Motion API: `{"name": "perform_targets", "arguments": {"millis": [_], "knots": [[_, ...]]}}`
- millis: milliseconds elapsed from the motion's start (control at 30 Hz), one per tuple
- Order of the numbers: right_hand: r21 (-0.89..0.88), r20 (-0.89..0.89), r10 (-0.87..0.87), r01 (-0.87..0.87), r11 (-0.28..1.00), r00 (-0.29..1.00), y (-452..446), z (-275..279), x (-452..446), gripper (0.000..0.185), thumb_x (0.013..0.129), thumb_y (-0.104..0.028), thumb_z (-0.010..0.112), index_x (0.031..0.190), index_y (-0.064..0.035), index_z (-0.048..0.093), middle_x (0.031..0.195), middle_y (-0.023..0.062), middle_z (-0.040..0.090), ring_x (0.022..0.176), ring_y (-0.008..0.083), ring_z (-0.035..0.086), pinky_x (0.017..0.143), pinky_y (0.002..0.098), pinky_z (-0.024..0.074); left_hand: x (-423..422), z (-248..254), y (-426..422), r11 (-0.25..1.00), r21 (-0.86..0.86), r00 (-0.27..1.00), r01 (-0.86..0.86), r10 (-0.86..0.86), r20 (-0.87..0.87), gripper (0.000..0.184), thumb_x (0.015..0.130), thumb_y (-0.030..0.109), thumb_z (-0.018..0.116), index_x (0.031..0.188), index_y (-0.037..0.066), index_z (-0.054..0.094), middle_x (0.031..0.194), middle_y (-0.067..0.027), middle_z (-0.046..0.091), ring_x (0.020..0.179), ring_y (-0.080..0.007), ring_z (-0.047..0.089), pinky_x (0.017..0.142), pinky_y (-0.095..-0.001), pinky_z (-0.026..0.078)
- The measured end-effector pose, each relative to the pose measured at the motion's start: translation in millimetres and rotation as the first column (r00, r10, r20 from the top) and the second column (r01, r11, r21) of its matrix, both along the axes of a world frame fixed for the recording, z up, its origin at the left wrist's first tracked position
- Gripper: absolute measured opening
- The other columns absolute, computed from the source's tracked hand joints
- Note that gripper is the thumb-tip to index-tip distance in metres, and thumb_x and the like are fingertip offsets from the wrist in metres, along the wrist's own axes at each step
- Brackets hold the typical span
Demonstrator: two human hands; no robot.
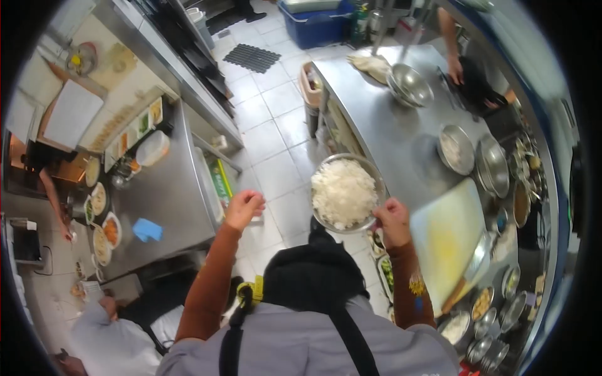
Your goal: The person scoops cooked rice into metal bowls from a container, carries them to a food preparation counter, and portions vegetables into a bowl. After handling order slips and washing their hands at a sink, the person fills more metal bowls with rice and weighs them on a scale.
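Note:
My right hand [393, 222] grips the rim of a round metal bowl [377, 178] heaped with what looks like white rice [343, 192]. The bowl is held out over the floor, close to the left edge of the steel worktable [357, 94]. Apart from the bowl, to its left, my left hand [246, 210] is raised with its fingers curled in. Whatever those fingers may hold is hidden.
On the right worktable lie a cutting board [442, 232], a large knife [467, 269] and several metal bowls [492, 166]. A left counter [157, 194] carries food dishes and a blue cloth [147, 230]. Co-workers stand at both sides; one has a grey sleeve [100, 323].

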State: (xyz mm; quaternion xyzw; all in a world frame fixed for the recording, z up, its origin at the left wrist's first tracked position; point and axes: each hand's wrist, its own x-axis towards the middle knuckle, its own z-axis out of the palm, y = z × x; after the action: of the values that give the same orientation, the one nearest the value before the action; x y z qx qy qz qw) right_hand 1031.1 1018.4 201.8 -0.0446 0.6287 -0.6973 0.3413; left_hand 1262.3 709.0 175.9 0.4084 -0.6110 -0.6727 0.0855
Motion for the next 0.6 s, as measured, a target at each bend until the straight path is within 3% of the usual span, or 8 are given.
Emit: {"name": "perform_targets", "arguments": {"millis": [233,367,433,567,600], "knots": [[-0.052,-0.039,0.191,-0.193,0.980,0.981,-261.9,13.6,-120.4,0.019,0.077,0.000,0.060,0.072,-0.0067,0.044,0.061,0.0040,0.051,0.047,0.0135,0.053,0.043,0.0261,0.0485,36.6,-9.9,-100.0,0.929,0.035,0.929,-0.368,0.366,0.052,0.014,0.090,0.011,0.057,0.098,-0.001,0.059,0.089,-0.0084,0.064,0.074,-0.0130,0.063,0.062,-0.0253,0.054],[-0.039,-0.055,0.203,-0.206,0.978,0.978,-393.6,18.3,-177.4,0.018,0.077,0.002,0.060,0.071,-0.0062,0.044,0.060,0.0048,0.051,0.045,0.0130,0.051,0.043,0.0264,0.0483,1.1,-38.7,-185.2,0.885,0.049,0.886,-0.464,0.464,0.002,0.011,0.089,0.006,0.056,0.098,-0.001,0.059,0.087,-0.0098,0.064,0.072,-0.0137,0.062,0.062,-0.0267,0.054],[-0.005,-0.036,0.183,-0.184,0.983,0.982,-441.7,16.0,-204.6,0.018,0.077,0.001,0.059,0.072,-0.0061,0.044,0.060,0.0051,0.052,0.045,0.0132,0.051,0.042,0.0264,0.0483,-34.0,-56.3,-252.6,0.917,-0.033,0.918,-0.397,0.396,-0.026,0.011,0.089,0.006,0.057,0.098,0.000,0.059,0.087,-0.0089,0.064,0.072,-0.0132,0.062,0.061,-0.0264,0.053],[0.069,-0.050,0.083,-0.079,0.994,0.995,-508.4,20.8,-263.7,0.017,0.078,-0.001,0.060,0.073,-0.0079,0.046,0.062,0.0030,0.053,0.047,0.0114,0.051,0.041,0.0253,0.0478,-152.1,-24.1,-403.3,0.947,-0.111,0.950,-0.300,0.286,-0.122,0.011,0.088,0.007,0.059,0.097,0.001,0.059,0.083,-0.0045,0.064,0.070,-0.0100,0.060,0.058,-0.0240,0.050],[0.092,-0.056,0.052,-0.046,0.995,0.997,-519.7,23.3,-276.5,0.016,0.078,-0.001,0.061,0.073,-0.0087,0.047,0.063,0.0019,0.053,0.047,0.0103,0.051,0.041,0.0248,0.0475,-182.4,-17.8,-448.8,0.950,-0.258,0.983,-0.178,0.161,-0.087,0.011,0.088,0.008,0.059,0.096,0.000,0.060,0.081,-0.0037,0.064,0.070,-0.0094,0.059,0.060,-0.0234,0.049]]}}
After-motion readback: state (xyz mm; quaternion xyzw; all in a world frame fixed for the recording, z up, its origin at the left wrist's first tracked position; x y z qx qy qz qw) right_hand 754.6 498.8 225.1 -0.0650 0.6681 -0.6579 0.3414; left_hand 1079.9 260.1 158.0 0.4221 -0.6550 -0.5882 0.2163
